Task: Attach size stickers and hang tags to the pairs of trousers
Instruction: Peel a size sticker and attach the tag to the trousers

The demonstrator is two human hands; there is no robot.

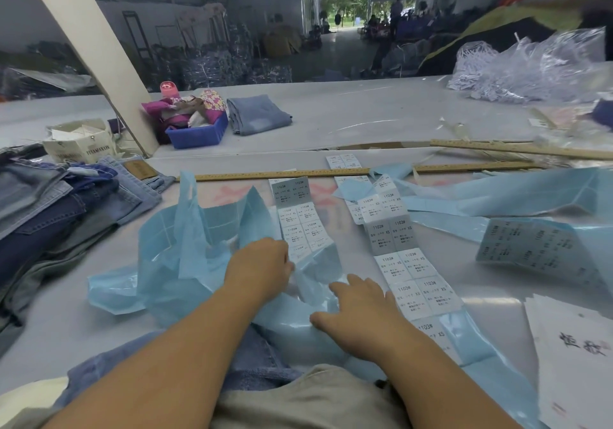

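Two strips of white size stickers lie on the table on pale blue backing paper, an XL strip (300, 221) in the middle and an XS strip (411, 272) to its right. My left hand (260, 267) has its fingers curled at the lower end of the XL strip, gripping the sticker backing there. My right hand (360, 309) lies flat with spread fingers, pressing the blue backing paper (292, 324) down. A pair of blue denim trousers (255, 362) lies at the table's near edge under my forearms. A stack of folded jeans (66, 209) is at the left.
Crumpled empty blue backing (185, 246) piles up left of my hands. Wooden rulers (298, 174) lie across the table behind the strips. A blue bin (199, 133), folded jeans (258, 113), a box of tags (79, 145), a plastic bag (530, 67) and white paper (577, 355) stand around.
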